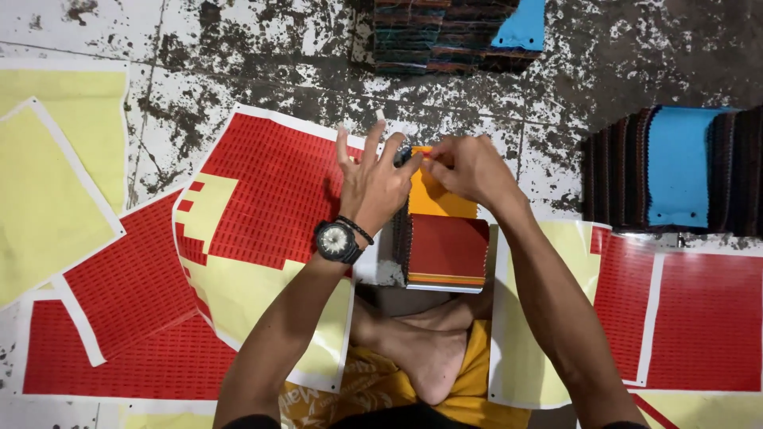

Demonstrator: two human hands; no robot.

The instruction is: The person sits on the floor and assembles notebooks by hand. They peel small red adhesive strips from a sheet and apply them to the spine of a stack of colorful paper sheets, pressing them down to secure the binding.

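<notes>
A stack of fabric swatches lies on the floor before my crossed legs, with a dark red swatch (447, 248) on top and an orange swatch (434, 199) showing behind it. My left hand (372, 184), with a black watch on its wrist, rests at the stack's far left corner, thumb and forefinger pinched there and the other fingers spread. My right hand (470, 168) pinches the orange swatch's top edge, right against the left fingertips. What sits between the fingertips is too small to tell.
Red sticker sheets (262, 191) on yellow backing lie to the left and right (699, 318) on the stained floor. Empty yellow backing sheets (48, 199) lie far left. Swatch stacks with blue tops stand at the back (453, 36) and right (675, 167).
</notes>
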